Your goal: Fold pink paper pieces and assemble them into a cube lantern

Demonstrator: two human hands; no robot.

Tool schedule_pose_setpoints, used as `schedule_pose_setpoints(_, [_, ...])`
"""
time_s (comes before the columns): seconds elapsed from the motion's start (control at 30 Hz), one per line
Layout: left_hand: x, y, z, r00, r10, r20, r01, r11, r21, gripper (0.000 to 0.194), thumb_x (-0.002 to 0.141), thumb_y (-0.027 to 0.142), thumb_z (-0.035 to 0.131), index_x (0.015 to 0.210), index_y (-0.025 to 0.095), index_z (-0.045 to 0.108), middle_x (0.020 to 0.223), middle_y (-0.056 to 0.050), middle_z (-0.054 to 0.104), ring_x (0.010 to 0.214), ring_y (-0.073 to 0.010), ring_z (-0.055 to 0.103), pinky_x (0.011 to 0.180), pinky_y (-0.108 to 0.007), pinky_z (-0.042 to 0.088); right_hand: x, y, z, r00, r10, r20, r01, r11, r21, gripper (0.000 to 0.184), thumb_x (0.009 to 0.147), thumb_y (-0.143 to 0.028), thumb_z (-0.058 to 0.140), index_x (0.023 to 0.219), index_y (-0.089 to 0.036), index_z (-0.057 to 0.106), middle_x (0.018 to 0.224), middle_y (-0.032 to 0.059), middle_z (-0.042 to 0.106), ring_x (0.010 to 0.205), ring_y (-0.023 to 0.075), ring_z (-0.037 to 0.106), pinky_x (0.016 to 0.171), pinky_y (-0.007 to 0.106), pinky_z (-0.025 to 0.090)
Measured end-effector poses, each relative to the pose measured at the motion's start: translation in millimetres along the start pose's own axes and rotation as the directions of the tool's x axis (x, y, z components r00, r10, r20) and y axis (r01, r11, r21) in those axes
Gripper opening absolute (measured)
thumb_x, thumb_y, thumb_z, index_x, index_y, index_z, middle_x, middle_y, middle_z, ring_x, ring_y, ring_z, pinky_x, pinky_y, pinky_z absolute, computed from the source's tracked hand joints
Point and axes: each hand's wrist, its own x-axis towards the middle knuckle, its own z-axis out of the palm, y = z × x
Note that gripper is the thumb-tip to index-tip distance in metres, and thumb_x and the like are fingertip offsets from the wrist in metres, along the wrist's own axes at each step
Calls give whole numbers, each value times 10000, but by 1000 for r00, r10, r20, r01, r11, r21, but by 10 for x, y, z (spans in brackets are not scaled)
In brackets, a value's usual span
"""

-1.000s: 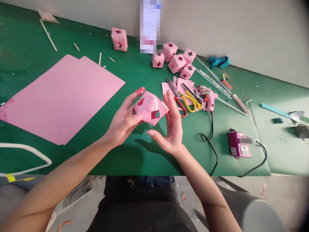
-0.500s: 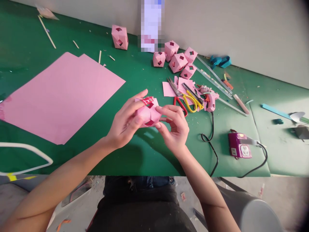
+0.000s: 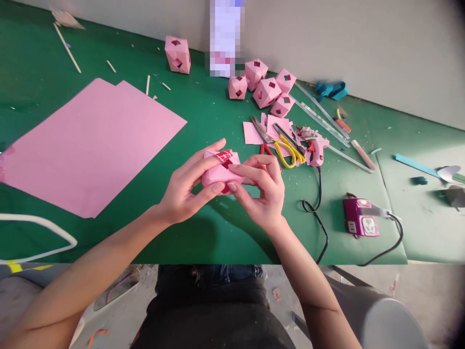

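Note:
Between my two hands, above the green table (image 3: 203, 114), is a folded pink paper box (image 3: 217, 174) with dark cut-out openings. My left hand (image 3: 185, 186) is closed around its left side, thumb along the lower edge. A red-and-white patterned wrap (image 3: 224, 155) shows at the left fingers. My right hand (image 3: 263, 191) pinches the box's right side with thumb and fingertips beside an opening. Part of the box is hidden behind the fingers. Beyond the right hand lie scissors with yellow handles (image 3: 286, 152) on pink paper scraps (image 3: 251, 133).
Large pink sheets (image 3: 94, 150) lie at the left. Several finished pink paper boxes (image 3: 267, 92) stand near the wall, another box (image 3: 178, 54) further left. A pink glue gun (image 3: 317, 149) has its cord running to a purple power socket (image 3: 360, 218). Clear glue sticks (image 3: 319, 121) lie behind.
The pink box has tilted and its front face looks more pressed or folded. My right fingers have moved left over its opening, and the left thumb has slid to the lower edge.

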Motion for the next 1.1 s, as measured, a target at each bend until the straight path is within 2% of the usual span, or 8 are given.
schedule_pose_setpoints(0.2, [55, -37, -52, 995, 37, 93, -36, 999, -9, 587, 1020, 467, 702, 1576, 343, 560, 1730, -131, 462, 1536, -373, 546, 1210, -600, 538, -56, -7, 59, 994, -109, -30, 102, 978, -180, 199, 995, -303, 728, 1186, -335, 775, 1071, 60, 575, 970, 223, 666, 779, 430, 701])
schedule_pose_setpoints(0.37, [74, -37, -76, 994, 47, 100, -48, 999, 8, 580, 1005, 516, 706, 1556, 393, 575, 1743, -91, 450, 1554, -386, 518, 1225, -649, 507, -69, -40, 66, 975, -213, -56, 193, 949, -249, 241, 979, -228, 747, 1196, -331, 765, 1056, 61, 553, 917, 200, 659, 638, 345, 677])
schedule_pose_setpoints(0.5, [82, -54, -47, 989, 94, 114, -97, 995, 19, 682, 983, 591, 710, 1610, 413, 508, 1770, -86, 402, 1588, -403, 471, 1244, -659, 482, -38, -65, 22, 958, -281, -49, 256, 922, -290, 299, 973, -238, 772, 1255, -338, 780, 1013, 57, 557, 883, 204, 644, 687, 379, 644])
schedule_pose_setpoints(0.63, [102, -98, -10, 996, 83, -28, -86, 987, -136, 955, 869, 873, 627, 1689, 500, 307, 1820, -4, 294, 1701, -384, 229, 1305, -679, 395, -26, -71, 23, 931, -354, -87, 312, 897, -313, 331, 984, -276, 771, 1293, -397, 769, 928, 33, 545, 798, 184, 605, 669, 363, 605])
schedule_pose_setpoints(0.7, [97, -110, -19, 999, -43, -1, 41, 954, -295, 834, 957, 852, 503, 1689, 515, 288, 1794, -4, 360, 1647, -366, 380, 1234, -646, 510, -31, -58, 34, 924, -367, -112, 317, 894, -317, 327, 991, -286, 763, 1294, -408, 766, 917, 30, 537, 786, 182, 592, 663, 358, 598])
schedule_pose_setpoints(0.83, [67, -93, -66, 965, -234, 117, 262, 866, -427, 592, 1075, 599, 559, 1627, 410, 461, 1538, -89, 678, 1216, -296, 788, 907, -434, 717, -31, -57, 20, 945, -319, -65, 280, 898, -339, 301, 973, -309, 778, 1267, -364, 747, 984, 45, 548, 852, 205, 623, 707, 392, 610])
schedule_pose_setpoints(0.93, [69, -49, -98, 969, -246, 5, 234, 917, -323, 637, 998, 539, 730, 1566, 315, 545, 1479, -125, 713, 1176, -273, 791, 843, -335, 702, -4, -123, -33, 976, -215, 30, 211, 905, -369, 255, 958, -301, 763, 1209, -317, 723, 1107, 81, 555, 1000, 254, 640, 821, 460, 609])
schedule_pose_setpoints(1.1, [104, 12, -149, 937, -345, 58, 350, 928, -126, 820, 922, 540, 815, 1617, 275, 472, 1421, -138, 741, 1134, -267, 793, 833, -312, 679, 37, -250, -111, 962, 24, 271, 76, 933, -351, 77, 948, -299, 738, 972, -234, 704, 1404, 146, 474, 1357, 371, 528, 1010, 564, 544])
